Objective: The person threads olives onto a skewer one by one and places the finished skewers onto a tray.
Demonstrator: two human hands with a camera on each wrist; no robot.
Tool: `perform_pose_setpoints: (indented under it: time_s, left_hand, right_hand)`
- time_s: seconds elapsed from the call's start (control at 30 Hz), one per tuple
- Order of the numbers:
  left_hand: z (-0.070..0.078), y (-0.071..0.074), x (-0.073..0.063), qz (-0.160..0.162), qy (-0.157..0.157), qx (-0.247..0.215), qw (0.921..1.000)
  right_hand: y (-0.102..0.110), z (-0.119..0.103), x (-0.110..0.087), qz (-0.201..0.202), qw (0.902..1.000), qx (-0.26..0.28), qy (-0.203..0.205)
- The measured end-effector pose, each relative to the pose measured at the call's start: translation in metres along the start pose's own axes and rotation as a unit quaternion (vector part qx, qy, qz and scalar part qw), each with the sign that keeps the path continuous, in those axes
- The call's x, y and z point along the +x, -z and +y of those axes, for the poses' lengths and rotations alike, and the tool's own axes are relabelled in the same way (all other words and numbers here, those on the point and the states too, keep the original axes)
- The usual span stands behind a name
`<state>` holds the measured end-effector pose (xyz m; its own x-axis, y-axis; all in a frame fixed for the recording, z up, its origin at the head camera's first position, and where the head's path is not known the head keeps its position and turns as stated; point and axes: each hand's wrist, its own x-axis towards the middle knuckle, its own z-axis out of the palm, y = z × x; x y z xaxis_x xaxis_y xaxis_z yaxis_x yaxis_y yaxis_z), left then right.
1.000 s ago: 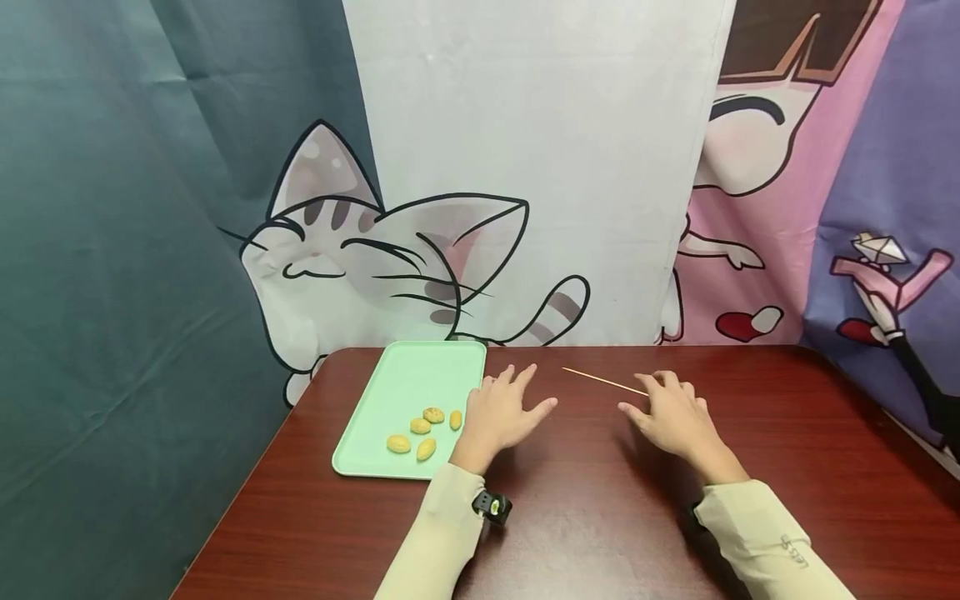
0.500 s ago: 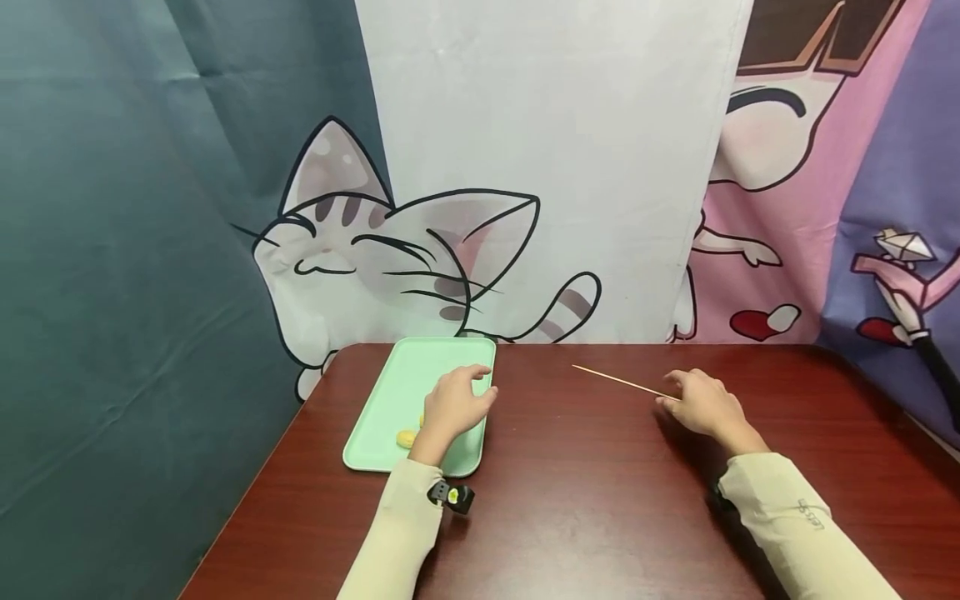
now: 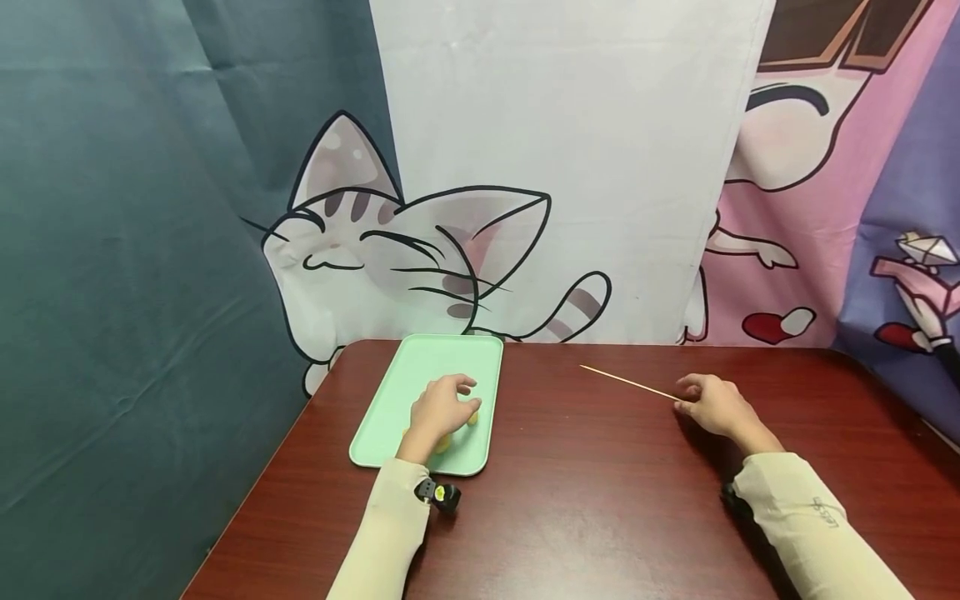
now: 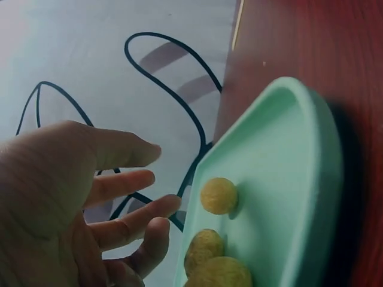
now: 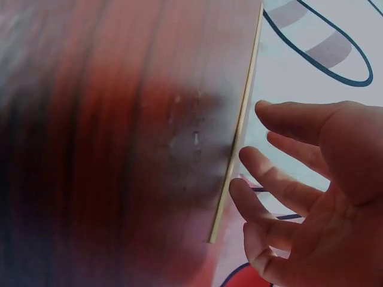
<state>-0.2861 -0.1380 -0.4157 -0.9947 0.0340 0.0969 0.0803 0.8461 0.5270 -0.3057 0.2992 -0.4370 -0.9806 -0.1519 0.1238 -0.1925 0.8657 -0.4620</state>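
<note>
On the light green tray (image 3: pixel 375 432) lie several small yellow potatoes (image 4: pixel 219 196), partly covered by my left hand in the head view. That left hand (image 3: pixel 437 410) hovers over them with relaxed, slightly bent fingers, and nothing is between thumb and fingertips. A thin wooden skewer (image 3: pixel 626 381) lies slantwise on the table to the right of the tray. My right hand (image 3: pixel 718 406) is at the skewer's right end, thumb and fingers spread apart. In the right wrist view its fingertips (image 5: pixel 263 107) are close beside the stick, not curled round it.
The dark red wooden table (image 3: pixel 570 500) runs back to a hanging cloth (image 3: pixel 585 167) printed with a cartoon cat. A black wrist camera (image 3: pixel 438 493) is strapped at my left cuff. The tray sits near the table's far left corner.
My left hand has moved left, from the tray's right edge to above the potatoes. My right hand has shifted right to the skewer's end. The head view has turned slightly left.
</note>
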Motion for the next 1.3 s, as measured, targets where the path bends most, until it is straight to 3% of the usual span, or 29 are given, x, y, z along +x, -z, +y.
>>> perform_pose_setpoints:
  time_s: [0.33, 0.7, 0.83, 1.1, 1.3]
  left_hand:
    - [-0.005, -0.008, 0.000, -0.020, 0.016, 0.027, 0.9993]
    - [-0.003, -0.014, -0.003, 0.012, 0.045, 0.069, 0.9966]
    - [-0.001, -0.015, -0.002, 0.028, 0.045, 0.075, 0.9958]
    - [0.007, -0.015, -0.005, -0.001, 0.036, 0.141, 0.9893]
    - [0.006, -0.016, -0.005, -0.006, 0.034, 0.143, 0.9892]
  right_hand:
    - [-0.003, 0.012, 0.008, 0.008, 0.9990, 0.017, 0.040]
    - [-0.005, 0.020, 0.013, 0.013, 0.9971, 0.032, 0.068]
    - [-0.001, 0.018, 0.013, 0.015, 0.9973, 0.022, 0.069]
    - [0.005, 0.014, 0.010, -0.032, 0.9938, 0.088, 0.059]
    - [0.005, 0.011, 0.005, -0.037, 0.9918, 0.114, 0.046]
